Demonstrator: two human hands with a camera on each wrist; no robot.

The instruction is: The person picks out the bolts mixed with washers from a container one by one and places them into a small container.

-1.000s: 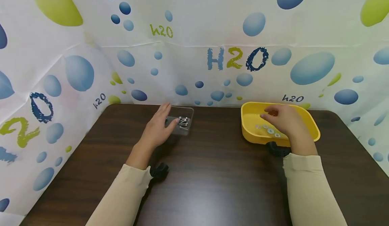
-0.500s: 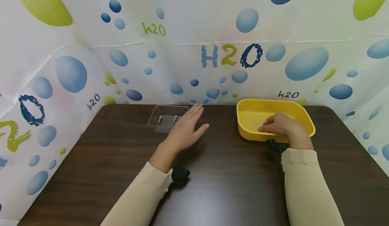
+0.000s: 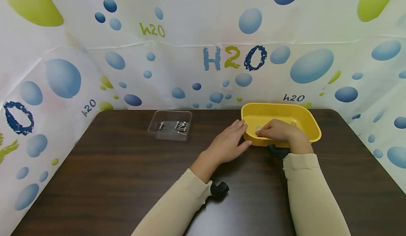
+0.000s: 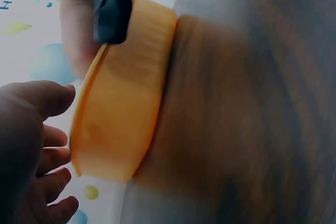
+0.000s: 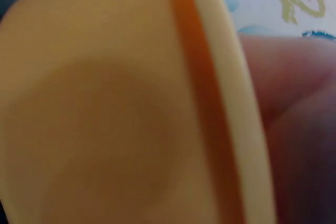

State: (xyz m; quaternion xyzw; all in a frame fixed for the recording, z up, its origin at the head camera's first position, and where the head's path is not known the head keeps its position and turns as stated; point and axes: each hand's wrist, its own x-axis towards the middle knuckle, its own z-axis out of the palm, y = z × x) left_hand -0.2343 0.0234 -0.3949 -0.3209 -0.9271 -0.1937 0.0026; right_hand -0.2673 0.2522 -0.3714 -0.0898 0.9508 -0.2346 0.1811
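In the head view, my left hand (image 3: 226, 144) is beside the left end of a yellow tray (image 3: 312, 134), fingers fairly straight and holding nothing. Its fingertips are close to the rim; the left wrist view has them just off the tray wall (image 4: 123, 103). My right hand (image 3: 277, 132) reaches over the front rim into the tray. Its fingers bend down with the tips together at the tray floor, by a washer (image 3: 258, 128). Whether they pinch a washer is hidden. Another washer (image 3: 293, 124) lies behind that hand. The tray wall (image 5: 105, 103) blocks the right wrist view.
A clear plastic box (image 3: 155, 132) holding several screws (image 3: 180, 126) stands at the back left of the dark wooden table (image 3: 111, 179). A printed white curtain (image 3: 190, 70) hangs along the table's back edge. Black wrist cameras (image 3: 219, 189) sit under both wrists.
My left hand has moved right from the screw box to the yellow tray's left end. My right hand has lowered to the tray floor, its fingers closing together. The head view has turned slightly right.
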